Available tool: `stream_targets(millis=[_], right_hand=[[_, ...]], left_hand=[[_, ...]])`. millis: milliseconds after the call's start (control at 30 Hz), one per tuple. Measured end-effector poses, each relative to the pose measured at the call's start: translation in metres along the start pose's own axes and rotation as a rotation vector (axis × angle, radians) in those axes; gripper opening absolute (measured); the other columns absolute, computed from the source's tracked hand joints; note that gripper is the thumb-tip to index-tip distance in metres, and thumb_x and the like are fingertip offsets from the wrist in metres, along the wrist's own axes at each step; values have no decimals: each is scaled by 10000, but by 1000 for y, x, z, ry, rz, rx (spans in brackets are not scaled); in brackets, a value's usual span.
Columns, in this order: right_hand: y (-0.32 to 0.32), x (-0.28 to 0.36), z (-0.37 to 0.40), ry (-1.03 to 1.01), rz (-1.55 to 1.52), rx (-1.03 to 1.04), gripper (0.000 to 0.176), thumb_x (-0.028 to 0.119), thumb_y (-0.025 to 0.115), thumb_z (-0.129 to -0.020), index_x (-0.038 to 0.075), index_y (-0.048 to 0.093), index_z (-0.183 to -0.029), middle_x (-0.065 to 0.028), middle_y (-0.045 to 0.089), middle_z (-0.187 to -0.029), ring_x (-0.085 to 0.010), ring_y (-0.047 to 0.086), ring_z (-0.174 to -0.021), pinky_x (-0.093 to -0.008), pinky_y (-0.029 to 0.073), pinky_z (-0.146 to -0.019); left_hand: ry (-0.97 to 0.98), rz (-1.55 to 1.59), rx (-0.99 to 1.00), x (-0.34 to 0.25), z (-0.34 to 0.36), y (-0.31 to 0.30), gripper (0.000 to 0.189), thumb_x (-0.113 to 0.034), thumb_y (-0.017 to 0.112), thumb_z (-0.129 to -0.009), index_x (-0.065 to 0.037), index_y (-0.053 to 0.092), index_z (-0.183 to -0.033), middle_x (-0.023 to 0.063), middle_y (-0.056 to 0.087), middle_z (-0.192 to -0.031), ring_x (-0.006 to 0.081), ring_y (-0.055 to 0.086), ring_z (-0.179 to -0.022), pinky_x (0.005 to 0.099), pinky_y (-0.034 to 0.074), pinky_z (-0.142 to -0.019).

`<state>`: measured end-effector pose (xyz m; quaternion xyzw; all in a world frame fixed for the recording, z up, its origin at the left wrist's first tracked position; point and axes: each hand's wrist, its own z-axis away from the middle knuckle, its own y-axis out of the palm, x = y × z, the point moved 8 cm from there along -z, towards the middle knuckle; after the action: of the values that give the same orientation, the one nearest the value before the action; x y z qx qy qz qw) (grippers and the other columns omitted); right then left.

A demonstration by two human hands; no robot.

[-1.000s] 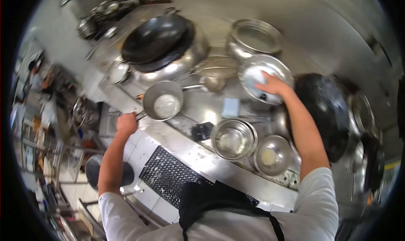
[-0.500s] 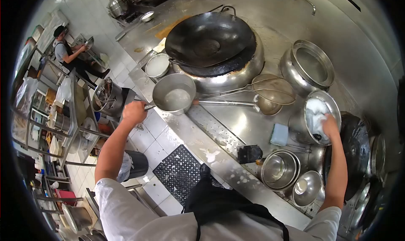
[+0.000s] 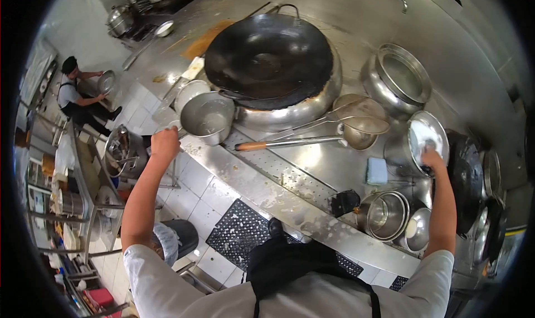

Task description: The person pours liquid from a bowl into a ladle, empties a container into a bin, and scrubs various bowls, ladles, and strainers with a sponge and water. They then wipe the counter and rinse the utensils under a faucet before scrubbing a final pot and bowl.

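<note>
A steel saucepan [image 3: 207, 117] hangs over the counter's left edge, its handle wrapped in my left hand [image 3: 165, 145]. It is held beside the big black wok [image 3: 267, 59], near a white bowl [image 3: 192, 94]. On the right, my right hand [image 3: 432, 160] reaches into a steel pot [image 3: 397, 155] that has whitish, foamy contents [image 3: 422, 133]. Its fingers are partly hidden, and what they hold, if anything, does not show. Left of that pot lie a blue-white sponge [image 3: 377, 171] and mesh strainers [image 3: 365, 116].
Steel bowls [image 3: 383, 215] stand near the front right edge. A lidded round pot [image 3: 397, 78] is behind. Another black wok [image 3: 467, 179] leans at the right. A co-worker [image 3: 81, 95] stands far left with a round pan. A bucket-like pot [image 3: 125, 151] is beyond my left hand.
My left hand and the saucepan have moved left, away from the wooden-handled strainer. My right hand remains in the pot. The view has shifted, and the co-worker's pan is turned differently.
</note>
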<state>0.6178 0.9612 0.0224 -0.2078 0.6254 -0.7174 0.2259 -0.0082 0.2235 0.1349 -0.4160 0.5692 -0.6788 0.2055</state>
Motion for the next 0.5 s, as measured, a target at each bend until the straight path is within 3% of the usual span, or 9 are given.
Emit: stream_targets(millis=[67, 100, 133, 200, 267, 333, 367, 400, 500], right_hand=[[2, 22, 9, -27, -37, 137, 363, 254, 590, -767, -34, 663, -977, -243, 676, -967, -428, 641, -911, -436, 511, -791], [29, 35, 0, -437, 337, 299, 339, 256, 591, -737, -22, 680, -908, -224, 684, -944, -430, 642, -884, -433, 516, -765], [74, 4, -17, -524, 474, 377, 265, 221, 597, -697, -4, 683, -807, -225, 676, -874, -419, 646, -824, -438, 517, -744], [157, -57, -47, -734, 716, 514, 144, 151, 609, -618, 33, 690, -605, -229, 659, -734, -397, 653, -704, -449, 519, -702], [97, 9, -11, -651, 523, 523, 183, 147, 616, -627, 18, 705, -722, -228, 673, -817, -390, 654, -743, -444, 517, -725], [33, 59, 9, -517, 248, 433, 266, 143, 624, -636, 3, 721, -840, -227, 686, -900, -383, 655, -782, -440, 514, -749], [-21, 59, 28, 51, -205, 382, 301, 146, 630, -698, -6, 694, -950, -190, 691, -981, -380, 646, -823, -460, 507, -777], [-47, 56, 46, 345, -760, 277, 292, 154, 639, -775, 8, 655, -1027, -156, 657, -956, -308, 624, -742, -429, 513, -675], [-116, 89, 59, 155, -1552, 331, 326, 163, 650, -844, 74, 593, -1153, -117, 619, -921, -203, 564, -618, -337, 452, -540]], left_hand=[[15, -52, -35, -8, -8, 22, 208, -165, 658, -771, -55, 616, -943, 138, 687, -831, 334, 689, -778, 445, 539, -683], [9, -65, -34, -14, -6, 23, 249, -144, 671, -748, -54, 593, -967, 137, 681, -925, 324, 673, -871, 444, 515, -749], [-12, -83, -102, -32, 7, 1, 412, -172, 706, -737, -43, 574, -1105, 166, 646, -1063, 329, 622, -994, 449, 476, -819], [73, -27, -339, -94, 30, -67, 488, -247, 736, -742, -28, 580, -1150, 170, 603, -1112, 323, 573, -966, 456, 447, -829], [306, 381, -257, -165, 33, -68, 703, -276, 778, -708, 0, 493, -1288, 196, 586, -1159, 360, 576, -1002, 463, 455, -871], [530, 619, -37, -259, 37, -52, 701, -274, 759, -731, 14, 466, -1299, 207, 567, -1208, 388, 561, -1066, 466, 441, -947], [541, 674, -33, -302, 35, -51, 651, -273, 739, -757, 14, 482, -1282, 206, 567, -1217, 389, 555, -1093, 463, 442, -961], [548, 734, -29, -343, 28, -48, 602, -272, 718, -783, 14, 499, -1265, 205, 567, -1226, 389, 550, -1119, 460, 442, -975], [508, 634, -274, -428, -22, -35, 543, -287, 671, -845, 6, 500, -1269, 239, 560, -1225, 397, 558, -1105, 455, 461, -921]])
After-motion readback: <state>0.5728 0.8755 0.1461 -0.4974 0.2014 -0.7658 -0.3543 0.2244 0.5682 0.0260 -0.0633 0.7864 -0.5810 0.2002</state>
